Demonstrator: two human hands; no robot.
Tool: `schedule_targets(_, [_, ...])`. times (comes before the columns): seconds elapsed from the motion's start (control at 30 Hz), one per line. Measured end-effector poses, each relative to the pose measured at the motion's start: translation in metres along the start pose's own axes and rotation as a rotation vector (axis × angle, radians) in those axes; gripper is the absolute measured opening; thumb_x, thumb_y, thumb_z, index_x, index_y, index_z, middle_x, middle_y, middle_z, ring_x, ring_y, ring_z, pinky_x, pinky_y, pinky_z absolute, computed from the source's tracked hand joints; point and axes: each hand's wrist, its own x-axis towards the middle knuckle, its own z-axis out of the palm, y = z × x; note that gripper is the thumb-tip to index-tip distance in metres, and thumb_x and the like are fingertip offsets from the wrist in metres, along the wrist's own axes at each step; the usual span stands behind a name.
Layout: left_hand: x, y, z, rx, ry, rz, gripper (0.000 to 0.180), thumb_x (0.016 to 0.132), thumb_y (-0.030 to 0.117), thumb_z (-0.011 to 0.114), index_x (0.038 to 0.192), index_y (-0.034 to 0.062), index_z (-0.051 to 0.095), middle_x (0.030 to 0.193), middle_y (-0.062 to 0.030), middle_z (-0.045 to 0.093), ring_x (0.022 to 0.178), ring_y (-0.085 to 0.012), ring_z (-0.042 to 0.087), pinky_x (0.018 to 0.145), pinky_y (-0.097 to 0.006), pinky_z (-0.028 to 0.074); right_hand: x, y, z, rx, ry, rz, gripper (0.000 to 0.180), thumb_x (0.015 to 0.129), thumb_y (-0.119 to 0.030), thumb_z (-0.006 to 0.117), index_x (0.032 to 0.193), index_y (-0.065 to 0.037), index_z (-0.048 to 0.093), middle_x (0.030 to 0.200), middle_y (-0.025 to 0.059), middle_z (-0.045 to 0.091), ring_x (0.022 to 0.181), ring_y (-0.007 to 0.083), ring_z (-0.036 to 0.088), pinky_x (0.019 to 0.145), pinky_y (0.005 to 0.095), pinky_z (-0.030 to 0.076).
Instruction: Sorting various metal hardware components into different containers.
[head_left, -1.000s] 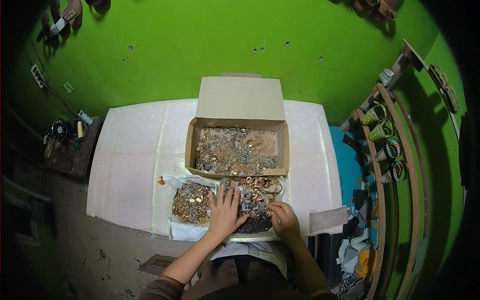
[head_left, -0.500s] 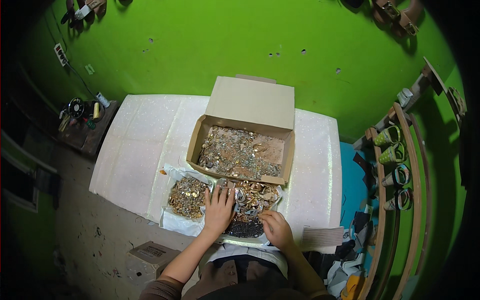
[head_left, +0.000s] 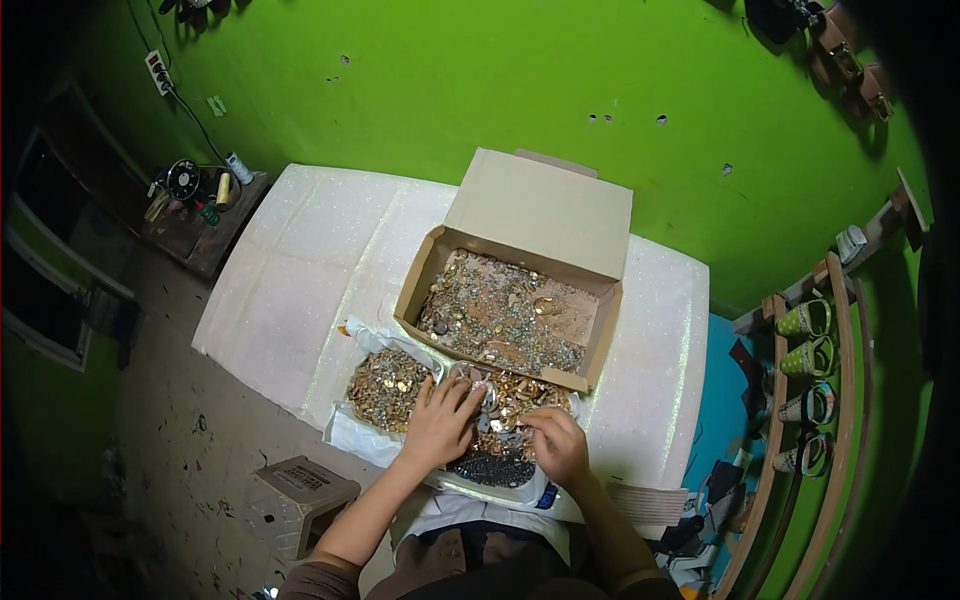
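Observation:
My left hand [head_left: 440, 425] lies palm down with its fingers apart, across the divide between two heaps of small metal pieces. Left of it is a heap of gold and silver pieces [head_left: 385, 385] in a white plastic-lined container [head_left: 352, 432]. Beneath and to its right, a tray holds larger shiny gold pieces [head_left: 512, 395] and, nearest me, a patch of small black pieces [head_left: 490, 470]. Over the tray's right side, my right hand [head_left: 562, 445] is closed in a pinch; whatever is between its fingertips is too small to make out.
Beyond the tray stands an open cardboard box [head_left: 540, 205] with many small metal bits inside. All of this rests on a table with a glittery white cover [head_left: 390, 225]. A wooden rack with sandals [head_left: 805, 355] stands right; a stool-like box [head_left: 300, 490] sits on the floor left.
The whole view has tilted and shifted, so the scene sits further right. My left fingers have bent slightly over the pieces. My right hand stays pinched over the tray's right side.

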Motion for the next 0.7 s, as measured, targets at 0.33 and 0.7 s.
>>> schedule_targets(0.33, [0.045,-0.022,-0.01,-0.017,0.15,-0.054,0.036,0.076,0.018,0.054,0.111,0.0093,0.054,0.11,-0.0075,0.054,0.112,-0.0265,0.044,0.099,-0.047,0.027,0.054,0.036,-0.031,-0.145,0.119,-0.015,0.02,0.07,0.006,0.051,0.084,-0.004,0.061,0.084,0.0106,0.06,0.078,0.0274,0.058,0.067,0.0347,0.048])
schedule_targets(0.7, [0.078,-0.053,-0.004,0.038,0.214,-0.189,0.032,0.078,0.015,0.053,0.109,0.007,0.056,0.112,-0.0112,0.051,0.114,-0.03,0.041,0.101,-0.049,0.024,0.138,0.086,-0.014,-0.226,-0.282,-0.179,0.017,0.074,-0.004,0.055,0.091,-0.005,0.058,0.086,0.0092,0.055,0.083,0.0259,0.055,0.07,0.0349,0.047])
